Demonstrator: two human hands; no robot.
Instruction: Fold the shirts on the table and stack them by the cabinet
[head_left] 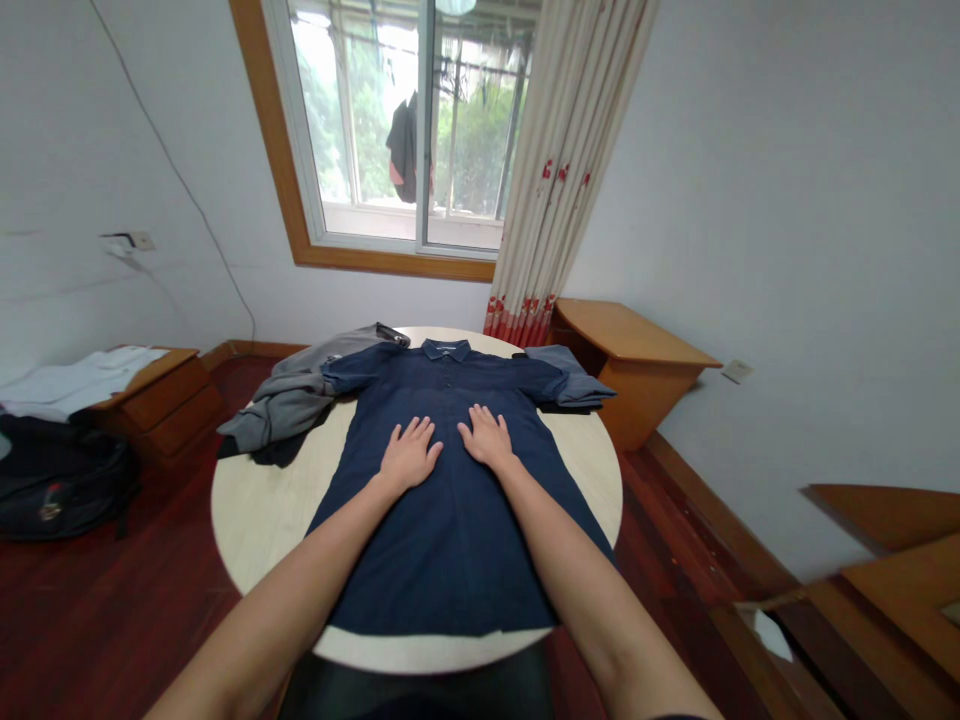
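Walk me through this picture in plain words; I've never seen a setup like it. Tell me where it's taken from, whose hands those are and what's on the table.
There is no machine here: these are a person's own bare hands. The one picture comes from a camera worn on that person's head, looking forward and down.

The left hand and the right hand rest palms down, fingers spread, on a dark blue shirt. Neither has a grip on anything.

The shirt is spread on a round table, its collar at the far side. To its left lies a heap of grey clothing; to its right, some blue-grey clothing.
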